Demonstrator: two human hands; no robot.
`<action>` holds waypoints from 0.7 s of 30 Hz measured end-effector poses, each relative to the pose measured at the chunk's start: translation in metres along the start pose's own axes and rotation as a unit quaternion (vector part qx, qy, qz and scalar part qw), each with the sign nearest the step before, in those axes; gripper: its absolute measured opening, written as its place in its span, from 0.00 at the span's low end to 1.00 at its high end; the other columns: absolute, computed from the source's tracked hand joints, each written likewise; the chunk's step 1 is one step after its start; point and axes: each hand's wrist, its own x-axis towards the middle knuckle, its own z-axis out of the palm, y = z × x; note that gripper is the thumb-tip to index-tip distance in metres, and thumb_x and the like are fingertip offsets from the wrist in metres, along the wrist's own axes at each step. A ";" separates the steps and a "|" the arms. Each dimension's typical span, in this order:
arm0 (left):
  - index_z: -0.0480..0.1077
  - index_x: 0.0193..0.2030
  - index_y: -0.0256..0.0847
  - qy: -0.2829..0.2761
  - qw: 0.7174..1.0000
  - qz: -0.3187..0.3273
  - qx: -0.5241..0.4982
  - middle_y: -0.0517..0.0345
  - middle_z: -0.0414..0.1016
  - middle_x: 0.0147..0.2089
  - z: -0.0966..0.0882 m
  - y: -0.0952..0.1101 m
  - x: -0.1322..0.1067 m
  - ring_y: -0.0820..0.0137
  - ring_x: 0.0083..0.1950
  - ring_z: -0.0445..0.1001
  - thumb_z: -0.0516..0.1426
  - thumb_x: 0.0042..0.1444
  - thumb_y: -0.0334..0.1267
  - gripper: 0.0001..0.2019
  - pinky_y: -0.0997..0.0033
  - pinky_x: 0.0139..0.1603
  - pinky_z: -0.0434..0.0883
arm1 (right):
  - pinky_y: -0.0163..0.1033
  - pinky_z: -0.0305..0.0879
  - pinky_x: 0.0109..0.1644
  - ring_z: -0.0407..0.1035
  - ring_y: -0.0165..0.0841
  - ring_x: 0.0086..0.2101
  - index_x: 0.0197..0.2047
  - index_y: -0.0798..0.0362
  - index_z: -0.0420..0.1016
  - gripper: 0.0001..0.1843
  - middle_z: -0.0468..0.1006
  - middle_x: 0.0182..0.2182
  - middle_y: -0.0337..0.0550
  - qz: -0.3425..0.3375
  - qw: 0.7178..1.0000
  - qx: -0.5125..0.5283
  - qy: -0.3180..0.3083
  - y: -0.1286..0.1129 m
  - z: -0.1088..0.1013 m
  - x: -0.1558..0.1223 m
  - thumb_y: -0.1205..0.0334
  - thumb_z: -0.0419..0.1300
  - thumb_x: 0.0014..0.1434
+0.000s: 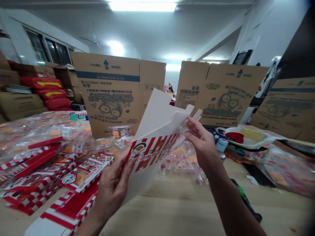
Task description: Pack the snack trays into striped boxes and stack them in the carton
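A red-and-white striped paper carton (150,152), partly unfolded with white flaps sticking up, is held tilted in front of me. My left hand (113,183) grips its lower left edge, thumb on the printed face. At the carton's upper right end, my right hand (201,142) is closed with thumb and fingers at the white end flaps. Below my left hand lie flat striped cartons (71,203) on the table. To their left is a pile of printed cartons (36,177), some overlapping.
Clear plastic packets (54,131) with orange pieces cover the table's left side, and more packets (182,157) lie behind the carton. Large cardboard boxes (110,91) stand at the back. On the right are a white basin (256,136) and a black-and-green tool (246,200).
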 end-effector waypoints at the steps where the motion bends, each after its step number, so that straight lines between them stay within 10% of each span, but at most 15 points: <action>1: 0.68 0.65 0.53 -0.008 0.999 0.030 0.024 0.57 0.76 0.62 -0.001 0.002 0.003 0.62 0.59 0.77 0.56 0.67 0.35 0.21 0.63 0.59 0.76 | 0.58 0.68 0.59 0.67 0.48 0.59 0.67 0.51 0.66 0.33 0.74 0.59 0.53 -0.043 0.998 -0.042 0.026 -0.006 -0.002 0.005 0.64 0.58 0.57; 6: 0.68 0.65 0.55 -0.058 0.986 0.121 0.096 0.59 0.80 0.57 -0.005 0.004 0.005 0.68 0.50 0.82 0.55 0.66 0.31 0.23 0.73 0.50 0.79 | 0.58 0.64 0.58 0.68 0.48 0.52 0.50 0.51 0.77 0.24 0.78 0.47 0.49 -0.241 0.928 -0.284 -0.026 -0.026 -0.018 0.020 0.72 0.55 0.50; 9: 0.69 0.65 0.54 -0.055 0.987 0.116 0.101 0.59 0.81 0.56 -0.006 0.002 0.004 0.68 0.49 0.82 0.55 0.66 0.31 0.22 0.73 0.49 0.79 | 0.53 0.70 0.49 0.71 0.46 0.44 0.44 0.53 0.76 0.19 0.79 0.40 0.48 -0.238 0.912 -0.322 -0.085 -0.026 -0.028 0.021 0.71 0.55 0.48; 16: 0.71 0.63 0.49 -0.047 0.997 0.037 0.046 0.56 0.79 0.59 -0.003 -0.001 0.008 0.65 0.55 0.80 0.56 0.67 0.35 0.19 0.68 0.56 0.77 | 0.62 0.60 0.64 0.59 0.54 0.64 0.67 0.56 0.61 0.37 0.63 0.66 0.59 -0.344 0.852 -0.379 -0.114 -0.026 -0.023 -0.008 0.73 0.53 0.52; 21: 0.71 0.64 0.50 -0.082 0.988 0.097 0.083 0.57 0.81 0.56 -0.003 -0.001 0.008 0.65 0.51 0.82 0.56 0.65 0.33 0.21 0.70 0.53 0.78 | 0.56 0.64 0.53 0.68 0.51 0.50 0.54 0.54 0.71 0.25 0.76 0.48 0.54 -0.298 0.850 -0.404 -0.159 -0.026 -0.028 -0.010 0.69 0.55 0.51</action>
